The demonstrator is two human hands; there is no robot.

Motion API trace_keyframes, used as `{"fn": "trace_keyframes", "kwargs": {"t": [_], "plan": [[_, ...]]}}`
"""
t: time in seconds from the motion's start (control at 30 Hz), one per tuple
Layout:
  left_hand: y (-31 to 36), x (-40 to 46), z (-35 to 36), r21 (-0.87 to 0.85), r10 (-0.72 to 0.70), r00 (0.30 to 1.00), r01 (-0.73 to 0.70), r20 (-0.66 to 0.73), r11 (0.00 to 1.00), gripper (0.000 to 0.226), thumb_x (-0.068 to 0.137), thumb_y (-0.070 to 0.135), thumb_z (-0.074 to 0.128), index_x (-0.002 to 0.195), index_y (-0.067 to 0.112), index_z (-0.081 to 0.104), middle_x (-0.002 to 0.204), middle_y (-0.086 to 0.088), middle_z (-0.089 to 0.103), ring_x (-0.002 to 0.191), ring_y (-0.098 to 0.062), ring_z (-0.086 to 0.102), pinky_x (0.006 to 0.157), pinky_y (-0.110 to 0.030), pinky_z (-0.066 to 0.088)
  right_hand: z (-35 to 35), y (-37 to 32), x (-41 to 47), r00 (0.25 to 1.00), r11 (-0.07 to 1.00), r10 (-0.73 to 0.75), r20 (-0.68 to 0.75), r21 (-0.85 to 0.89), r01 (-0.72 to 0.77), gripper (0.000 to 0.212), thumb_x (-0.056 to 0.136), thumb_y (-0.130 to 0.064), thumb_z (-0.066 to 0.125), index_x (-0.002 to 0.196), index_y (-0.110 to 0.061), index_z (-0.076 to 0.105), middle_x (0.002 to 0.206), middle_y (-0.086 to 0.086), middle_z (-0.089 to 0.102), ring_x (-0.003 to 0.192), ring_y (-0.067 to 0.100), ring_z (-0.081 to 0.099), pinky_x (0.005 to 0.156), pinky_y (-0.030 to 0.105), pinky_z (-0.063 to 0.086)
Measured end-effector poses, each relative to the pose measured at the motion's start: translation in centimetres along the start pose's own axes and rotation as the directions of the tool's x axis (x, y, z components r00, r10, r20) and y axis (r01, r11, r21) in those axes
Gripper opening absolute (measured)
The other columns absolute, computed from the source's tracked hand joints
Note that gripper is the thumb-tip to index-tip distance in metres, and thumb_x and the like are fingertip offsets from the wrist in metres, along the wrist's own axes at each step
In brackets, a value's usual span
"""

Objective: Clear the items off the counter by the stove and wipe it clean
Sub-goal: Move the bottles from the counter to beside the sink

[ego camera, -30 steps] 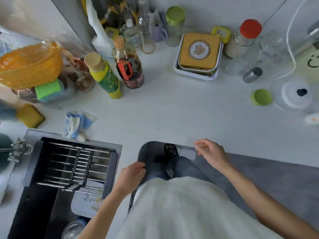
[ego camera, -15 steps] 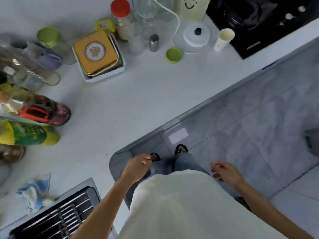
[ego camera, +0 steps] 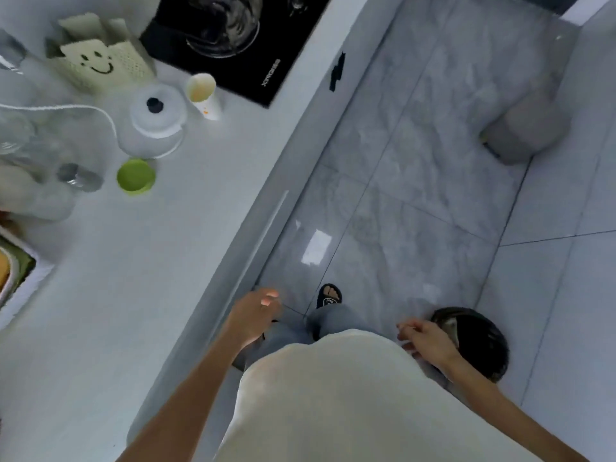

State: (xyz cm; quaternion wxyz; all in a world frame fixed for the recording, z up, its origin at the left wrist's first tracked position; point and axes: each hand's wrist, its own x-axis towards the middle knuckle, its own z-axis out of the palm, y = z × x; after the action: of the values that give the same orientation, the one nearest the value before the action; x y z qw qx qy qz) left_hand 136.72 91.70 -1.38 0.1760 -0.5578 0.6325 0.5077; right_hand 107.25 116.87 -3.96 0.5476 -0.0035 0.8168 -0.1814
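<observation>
The white counter (ego camera: 140,295) runs along the left, with the black stove (ego camera: 233,45) at its far end. Beside the stove stand a white paper cup (ego camera: 201,95), a clear lid with a black knob (ego camera: 155,115), a green lid (ego camera: 136,176), a small metal shaker (ego camera: 78,177) and a cloth holder with a smiley face (ego camera: 96,66). My left hand (ego camera: 255,315) hangs off the counter's front edge, fingers loosely curled, holding nothing. My right hand (ego camera: 425,340) hangs over the floor, fingers loose and empty.
A white cord (ego camera: 66,108) lies across clear glassware at the left. A white tray (ego camera: 20,281) juts in at the left edge. On the grey tiled floor sit a grey bin (ego camera: 526,128) and a black round object (ego camera: 476,341) beside my right hand.
The view has swung right, from the sink and bottles toward the stove and floor. Both hands dropped away from the counter edge and stay empty.
</observation>
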Motion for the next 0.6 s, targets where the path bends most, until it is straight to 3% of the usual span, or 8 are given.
{"fn": "trace_keyframes", "kwargs": {"t": [0.1, 0.23, 0.33, 0.4, 0.5, 0.6], "plan": [[1.9, 1.8, -0.1, 0.092, 0.001, 1.000, -0.001, 0.002, 0.996, 0.027, 0.103, 0.030, 0.061, 0.127, 0.020, 0.072, 0.117, -0.003, 0.074, 0.102, -0.022, 0.071, 0.095, -0.035, 0.055, -2.3, -2.8, 1.1, 1.000, 0.999, -0.014, -0.013, 0.038, 0.014, 0.018, 0.105, -0.013, 0.056, 0.114, -0.006, 0.069, 0.091, 0.009, 0.069, 0.069, 0.021, 0.061, 0.060, 0.028, 0.045], [3.5, 3.6, -1.5, 0.185, -0.049, 0.998, 0.042, 0.034, 0.982, 0.020, 0.103, 0.023, 0.060, 0.117, 0.024, 0.074, 0.106, -0.002, 0.077, 0.102, -0.022, 0.072, 0.095, -0.033, 0.054, -5.2, -8.1, 2.8, 0.994, 0.986, -0.087, -0.059, 0.137, 0.094, 0.019, 0.105, -0.014, 0.055, 0.114, -0.006, 0.069, 0.094, 0.009, 0.071, 0.073, 0.022, 0.063, 0.062, 0.028, 0.049], [4.8, 5.6, -3.1, 0.219, -0.092, 0.993, 0.074, 0.072, 0.973, 0.019, 0.101, 0.019, 0.062, 0.093, 0.034, 0.070, 0.093, 0.002, 0.078, 0.087, -0.021, 0.077, 0.075, -0.030, 0.058, -7.4, -12.3, 3.8, 0.986, 0.963, -0.113, -0.120, 0.229, 0.139, 0.017, 0.104, -0.019, 0.058, 0.112, -0.011, 0.070, 0.101, 0.011, 0.074, 0.080, 0.025, 0.068, 0.070, 0.032, 0.053], [6.3, 7.2, -4.3, 0.234, -0.107, 0.990, 0.082, 0.095, 0.969, 0.017, 0.101, 0.021, 0.062, 0.096, 0.035, 0.070, 0.096, 0.005, 0.078, 0.080, -0.016, 0.078, 0.064, -0.022, 0.053, -8.9, -15.1, 4.5, 0.980, 0.950, -0.132, -0.152, 0.263, 0.169, 0.017, 0.103, -0.020, 0.059, 0.113, -0.013, 0.071, 0.103, 0.010, 0.075, 0.085, 0.026, 0.070, 0.075, 0.035, 0.054], [9.3, 10.5, -6.1, 0.236, -0.110, 0.988, 0.081, 0.110, 0.968, 0.014, 0.102, 0.026, 0.061, 0.110, 0.030, 0.072, 0.103, 0.004, 0.078, 0.082, -0.012, 0.078, 0.067, -0.023, 0.055, -11.0, -18.7, 5.2, 0.970, 0.939, -0.166, -0.178, 0.272, 0.210, 0.018, 0.103, -0.021, 0.059, 0.114, -0.013, 0.071, 0.102, 0.009, 0.075, 0.085, 0.024, 0.070, 0.075, 0.032, 0.055], [13.5, 14.1, -7.8, 0.263, -0.096, 0.988, 0.061, 0.121, 0.963, 0.015, 0.102, 0.025, 0.060, 0.108, 0.028, 0.073, 0.103, 0.001, 0.078, 0.085, -0.016, 0.076, 0.078, -0.032, 0.060, -12.7, -20.9, 5.9, 0.971, 0.939, -0.132, -0.200, 0.288, 0.187, 0.018, 0.104, -0.019, 0.057, 0.114, -0.012, 0.071, 0.103, 0.010, 0.074, 0.084, 0.025, 0.069, 0.074, 0.032, 0.053]]}}
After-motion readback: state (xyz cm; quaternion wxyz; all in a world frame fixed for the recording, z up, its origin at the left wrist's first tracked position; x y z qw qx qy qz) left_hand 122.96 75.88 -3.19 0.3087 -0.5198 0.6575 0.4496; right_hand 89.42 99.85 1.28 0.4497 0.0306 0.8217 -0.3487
